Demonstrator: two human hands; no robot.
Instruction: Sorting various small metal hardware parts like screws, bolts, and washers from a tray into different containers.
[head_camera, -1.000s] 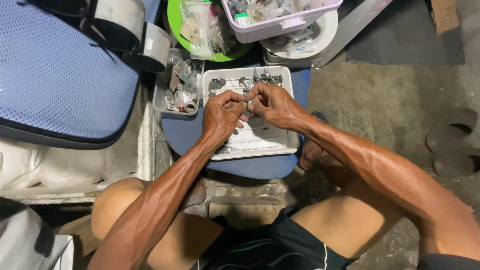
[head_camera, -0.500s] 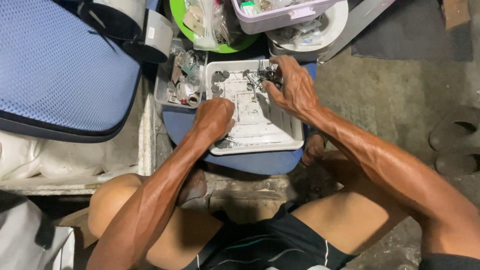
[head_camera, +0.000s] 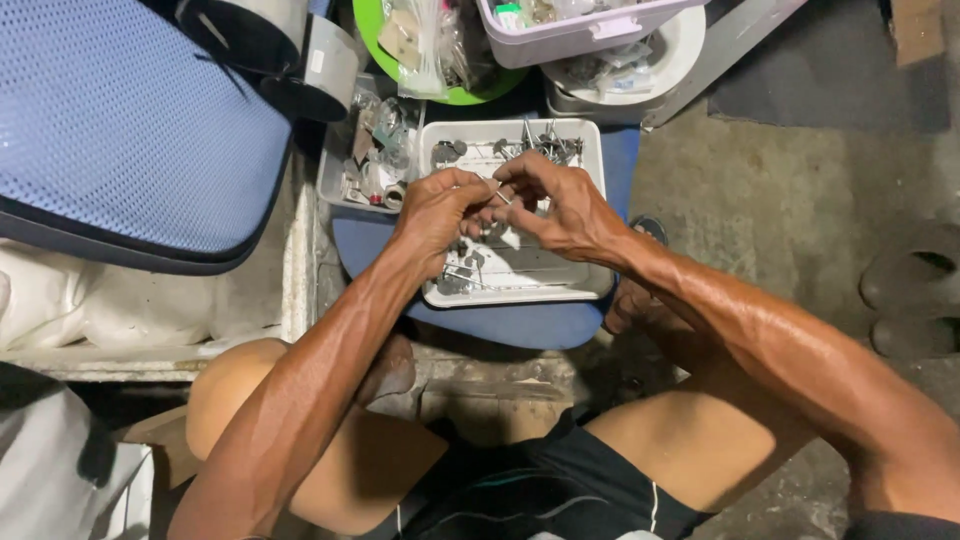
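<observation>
Left hand (head_camera: 440, 205) and right hand (head_camera: 560, 205) meet fingertip to fingertip above the white tray (head_camera: 590, 215), both pinched on a thin metal pin (head_camera: 503, 196). The pin's long axis runs obliquely between them, equally near either hand.

— What is the floor like?
— The concrete floor (head_camera: 800, 200) on the right is grey, rough and stained.
— And on the left?
— A blue mesh chair seat (head_camera: 120, 120) lies there, above a white board (head_camera: 150, 360).
</observation>
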